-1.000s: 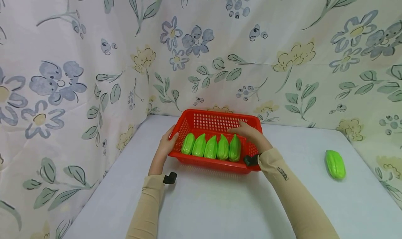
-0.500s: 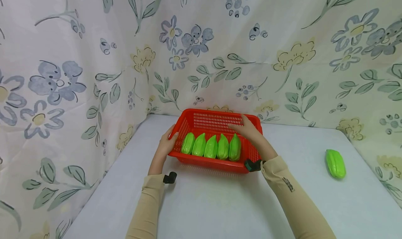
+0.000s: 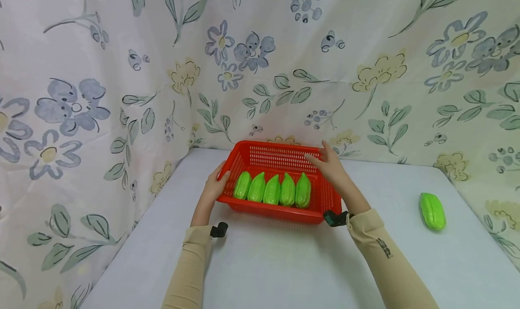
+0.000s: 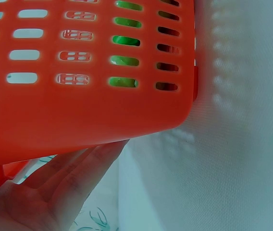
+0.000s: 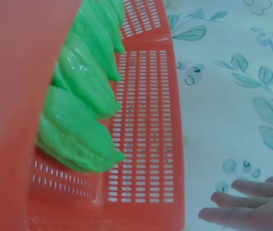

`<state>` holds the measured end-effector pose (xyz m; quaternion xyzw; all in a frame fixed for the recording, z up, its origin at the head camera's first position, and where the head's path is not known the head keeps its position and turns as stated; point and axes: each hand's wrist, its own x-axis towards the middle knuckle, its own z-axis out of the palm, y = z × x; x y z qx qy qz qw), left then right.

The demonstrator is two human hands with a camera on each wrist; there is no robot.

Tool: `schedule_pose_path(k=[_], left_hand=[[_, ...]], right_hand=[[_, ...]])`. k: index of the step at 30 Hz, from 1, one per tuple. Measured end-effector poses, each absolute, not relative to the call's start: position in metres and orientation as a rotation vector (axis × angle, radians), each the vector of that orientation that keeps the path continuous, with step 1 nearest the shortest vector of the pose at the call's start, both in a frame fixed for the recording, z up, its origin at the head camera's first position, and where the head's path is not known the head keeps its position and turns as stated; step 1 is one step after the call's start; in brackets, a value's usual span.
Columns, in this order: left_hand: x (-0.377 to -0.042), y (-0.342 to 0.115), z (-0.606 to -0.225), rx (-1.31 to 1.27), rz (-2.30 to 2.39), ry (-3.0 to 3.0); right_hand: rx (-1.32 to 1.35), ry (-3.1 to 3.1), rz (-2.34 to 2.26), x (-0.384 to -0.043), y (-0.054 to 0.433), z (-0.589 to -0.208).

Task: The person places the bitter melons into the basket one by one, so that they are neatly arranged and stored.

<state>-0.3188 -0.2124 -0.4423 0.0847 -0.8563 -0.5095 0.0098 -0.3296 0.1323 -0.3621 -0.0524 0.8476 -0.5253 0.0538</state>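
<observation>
A red plastic basket (image 3: 280, 213) with slotted walls sits at the middle of the table, and my left hand (image 3: 213, 186) grips its left end, thumb over the rim. In the left wrist view the fingers (image 4: 86, 178) lie along the outside of the basket wall. Several bright green ribbed gourds (image 3: 271, 191) with pointed tips stand side by side in the basket, tips toward the far wall. Above the basket's right end is my right hand (image 3: 333, 169), fingers spread and holding nothing. The right wrist view shows its fingers (image 5: 237, 204) straight, apart from the basket rim.
One more green gourd (image 3: 432, 211) lies on the white table (image 3: 284, 268) at the far right. A floral cloth (image 3: 260, 106) hangs behind the table and along its left side, close behind the basket.
My right hand has moved right and away from the gourds, out toward the basket's right rim, its fingers spreading. My left hand and the gourds stay where they were.
</observation>
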Motion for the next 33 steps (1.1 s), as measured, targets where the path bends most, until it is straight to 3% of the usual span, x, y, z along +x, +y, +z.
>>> schedule_pose_path(k=[33], left_hand=[[-0.319, -0.213, -0.444, 0.274, -1.604, -2.672]], right_hand=[[-0.077, 2.742, -1.646, -0.316, 0.208, -0.373]])
